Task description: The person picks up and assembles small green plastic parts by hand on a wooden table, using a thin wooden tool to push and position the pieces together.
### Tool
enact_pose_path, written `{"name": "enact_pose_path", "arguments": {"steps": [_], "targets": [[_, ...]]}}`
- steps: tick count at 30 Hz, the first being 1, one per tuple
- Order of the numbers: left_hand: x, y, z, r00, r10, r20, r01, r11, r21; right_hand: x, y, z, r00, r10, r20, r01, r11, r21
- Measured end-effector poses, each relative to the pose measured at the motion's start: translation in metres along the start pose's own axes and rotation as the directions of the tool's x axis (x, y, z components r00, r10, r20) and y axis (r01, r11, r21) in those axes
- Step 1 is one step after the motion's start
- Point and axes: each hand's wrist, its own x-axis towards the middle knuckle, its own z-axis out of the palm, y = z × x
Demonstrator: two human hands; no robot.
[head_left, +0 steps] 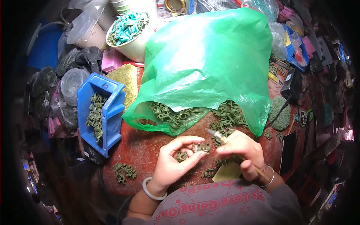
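My left hand (173, 162) pinches a small dark green piece with a row of ridges (201, 147) between thumb and fingertips. A second curled green piece (182, 156) rests inside the curve of its fingers. To the right, my right hand (243, 149) is closed round a pen-like tool with a pointed metal tip (220, 138). That tip points up and left, above the held piece and apart from it. Similar green pieces (228, 116) lie heaped just beyond my hands, partly under a green plastic bag (210, 67). More of them lie by a yellowish flat piece (228, 171) below my right hand.
A blue bin (107, 135) with green pieces stands at the left. Beside it are a yellow sponge (125, 82) and a loose cluster (124, 172). A white bucket (135, 52) of turquoise and green pieces stands behind. A round green pad (280, 112) and black adapter (291, 84) sit right.
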Motion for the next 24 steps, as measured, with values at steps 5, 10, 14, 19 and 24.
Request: {"name": "enact_pose_path", "arguments": {"steps": [5,10,14,19,24], "targets": [[0.0,-0.001,0.005,0.999,0.037,-0.039,-0.039,0.997,-0.06,0.002,0.0,0.006,0.999,-0.03,-0.04,0.024,0.992,-0.123],[-0.002,0.001,0.002,0.996,0.081,-0.029,-0.078,0.992,0.098,0.001,0.003,0.008,0.999,0.0,-0.044,-0.005,0.992,-0.127],[-0.002,0.001,0.002,0.995,0.095,-0.021,-0.093,0.99,0.105,0.001,0.001,0.006,0.999,0.042,-0.014,-0.044,0.993,-0.112],[0.001,-0.006,0.001,0.966,0.258,0.026,-0.259,0.947,0.189,-0.003,0.004,-0.002,0.973,0.141,-0.184,-0.121,0.986,0.113],[0.002,0.0,-0.012,0.975,-0.05,0.218,0.179,0.757,-0.629,-0.005,0.009,-0.005,0.952,0.16,-0.261,-0.254,0.888,-0.383]]}}
